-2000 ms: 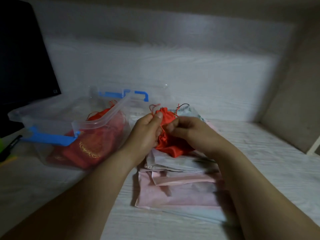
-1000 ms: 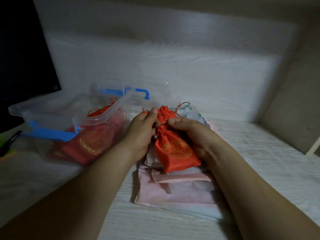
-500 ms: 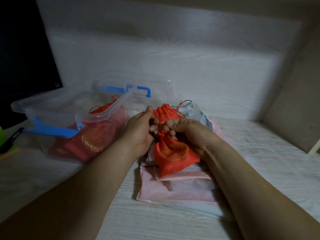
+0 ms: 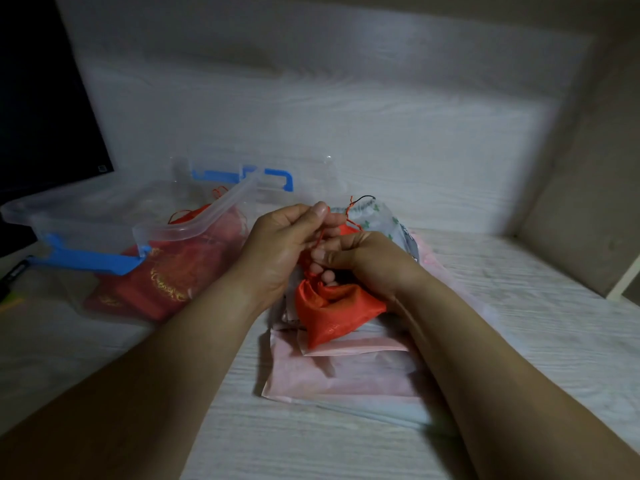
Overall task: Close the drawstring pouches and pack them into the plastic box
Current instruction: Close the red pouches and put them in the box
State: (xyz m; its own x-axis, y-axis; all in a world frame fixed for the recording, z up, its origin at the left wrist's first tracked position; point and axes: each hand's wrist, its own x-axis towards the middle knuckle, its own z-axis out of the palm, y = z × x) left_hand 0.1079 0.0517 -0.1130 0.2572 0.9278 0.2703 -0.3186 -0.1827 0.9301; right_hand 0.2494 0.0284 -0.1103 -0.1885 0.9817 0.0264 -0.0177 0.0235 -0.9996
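Cinching needs the right grip (image 4: 367,261), clamped on the red pouch (image 4: 337,311) neck, steady while the left grip (image 4: 280,244), pinching the cord (image 4: 320,235), pulls away.

a single view, worn on the person's head, looks forward and down over a pale wood-grain desk (image 4: 536,323) toward the white back panel (image 4: 346,116). it sits close: both forearms run in from the lower edge, and the left hand (image 4: 277,247) and right hand (image 4: 367,261) meet on the red pouch (image 4: 336,313) near mid-frame. the clear plastic box (image 4: 194,230) lies left of centre, a dark monitor (image 4: 41,116) fills the left edge, and a side wall (image 4: 588,168) closes the right.
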